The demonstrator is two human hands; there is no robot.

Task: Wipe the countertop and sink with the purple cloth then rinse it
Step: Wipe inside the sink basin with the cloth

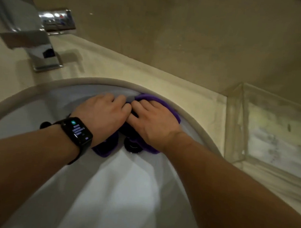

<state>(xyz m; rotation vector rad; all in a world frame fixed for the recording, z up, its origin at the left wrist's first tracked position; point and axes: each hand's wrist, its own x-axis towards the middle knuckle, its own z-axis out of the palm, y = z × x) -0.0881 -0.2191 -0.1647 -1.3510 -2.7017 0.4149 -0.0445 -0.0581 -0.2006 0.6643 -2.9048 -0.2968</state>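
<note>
in the sink [201, 132] the right hand [153, 122] presses spread flat on the purple cloth [158, 100] by the drain [134, 147], the left hand [102, 114] bends over its bunched edge, grip unclear, and the cloth looks soft, limp and wet, best gathered by a fold.

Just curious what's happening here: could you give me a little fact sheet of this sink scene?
place: white sink, beige counter
cloth: purple, against the basin's far wall, under both hands
left hand: fingers curled on cloth; watch on wrist
right hand: pressing cloth, fingers fairly straight
drain: partly uncovered
tap: no water visible
</note>
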